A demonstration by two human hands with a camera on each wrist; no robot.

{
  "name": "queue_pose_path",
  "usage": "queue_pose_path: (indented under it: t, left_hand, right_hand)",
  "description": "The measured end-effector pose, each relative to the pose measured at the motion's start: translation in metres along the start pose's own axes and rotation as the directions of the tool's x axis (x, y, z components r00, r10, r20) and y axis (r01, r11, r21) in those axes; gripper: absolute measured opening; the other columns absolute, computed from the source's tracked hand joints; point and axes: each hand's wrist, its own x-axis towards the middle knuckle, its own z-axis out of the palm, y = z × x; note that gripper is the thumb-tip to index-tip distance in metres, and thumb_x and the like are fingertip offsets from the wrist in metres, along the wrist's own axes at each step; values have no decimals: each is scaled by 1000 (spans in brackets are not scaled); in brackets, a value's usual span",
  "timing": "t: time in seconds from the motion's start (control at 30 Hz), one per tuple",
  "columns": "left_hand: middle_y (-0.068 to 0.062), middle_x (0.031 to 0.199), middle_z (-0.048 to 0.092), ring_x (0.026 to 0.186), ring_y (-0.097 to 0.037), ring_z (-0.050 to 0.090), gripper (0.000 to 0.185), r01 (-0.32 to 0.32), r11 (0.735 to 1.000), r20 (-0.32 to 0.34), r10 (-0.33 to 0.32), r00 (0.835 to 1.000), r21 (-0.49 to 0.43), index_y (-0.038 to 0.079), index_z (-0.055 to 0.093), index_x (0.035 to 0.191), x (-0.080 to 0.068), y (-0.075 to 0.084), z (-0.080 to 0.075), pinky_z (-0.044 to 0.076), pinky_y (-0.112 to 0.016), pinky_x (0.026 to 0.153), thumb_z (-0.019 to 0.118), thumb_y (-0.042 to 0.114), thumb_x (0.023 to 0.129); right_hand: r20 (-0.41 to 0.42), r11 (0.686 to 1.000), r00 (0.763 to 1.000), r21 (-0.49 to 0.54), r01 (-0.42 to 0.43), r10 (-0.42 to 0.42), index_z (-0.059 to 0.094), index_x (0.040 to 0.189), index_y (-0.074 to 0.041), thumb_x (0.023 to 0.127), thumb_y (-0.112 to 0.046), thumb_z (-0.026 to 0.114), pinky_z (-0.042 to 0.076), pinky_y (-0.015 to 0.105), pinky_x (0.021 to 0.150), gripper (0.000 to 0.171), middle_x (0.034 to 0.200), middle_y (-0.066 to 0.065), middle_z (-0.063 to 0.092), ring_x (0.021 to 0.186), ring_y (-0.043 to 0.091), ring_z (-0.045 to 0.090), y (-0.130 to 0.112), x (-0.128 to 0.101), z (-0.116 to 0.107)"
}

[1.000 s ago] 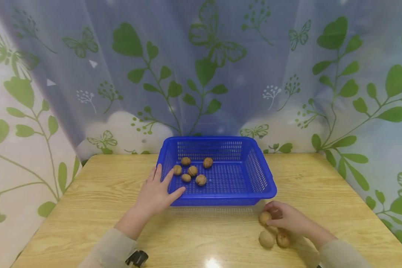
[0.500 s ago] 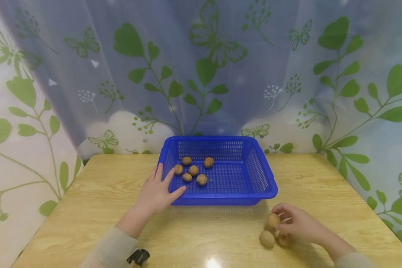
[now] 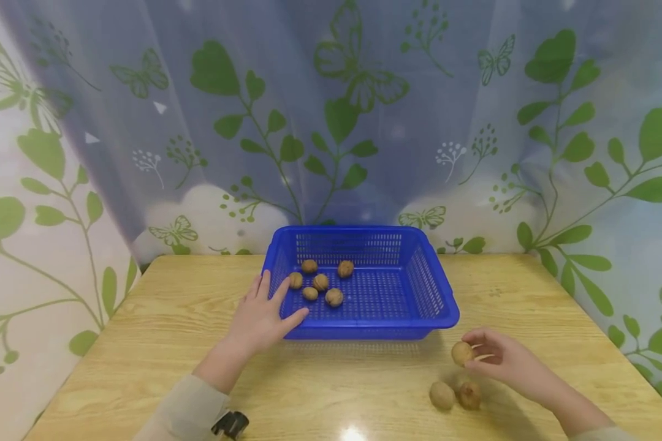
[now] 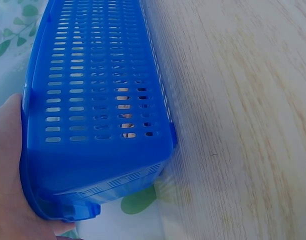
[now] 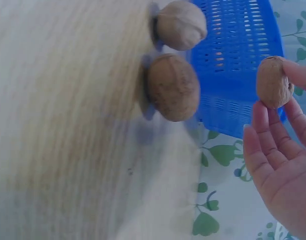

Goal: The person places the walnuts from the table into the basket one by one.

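A walnut (image 3: 461, 353) was pinched between thumb and fingertips of the right hand (image 3: 504, 365), above the table (image 3: 331, 383) beside the near right corner of the blue basket (image 3: 364, 323). Two walnuts (image 3: 442, 395) lay nearer, side by side. Six walnuts (image 3: 334, 297) sat inside, leftward; the left hand (image 3: 258, 318), fingers apart, touched the left rim.

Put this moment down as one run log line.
Left hand: rests on blue basket rim | Right hand: holds walnut off table | In basket: six walnuts visible | On table: two walnuts
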Motion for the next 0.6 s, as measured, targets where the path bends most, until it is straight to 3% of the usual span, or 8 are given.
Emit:
queue_pose_path:
  t: [0.23, 0.6]
  left_hand:
    - [-29, 149, 12, 137, -44, 7, 83, 9, 1000, 17, -9, 1000, -15, 15, 28, 148, -1, 3, -1, 22, -61, 102, 38, 69, 87]
    - [-29, 150, 12, 137, -44, 8, 84, 13, 1000, 7, -13, 1000, -8, 13, 30, 147, -1, 2, -3, 22, -62, 102, 37, 70, 86]
  right_hand:
    - [-30, 993, 993, 23, -112, 112, 51, 116, 8, 87, -11, 65, 51, 25, 74, 37, 109, 13, 57, 92, 4, 57, -18, 0, -8]
    - [-73, 988, 985, 17, -153, 154, 49, 124, 3, 91, -16, 61, 50, 25, 76, 39, 120, 17, 54, 98, 1, 55, -33, 9, -22]
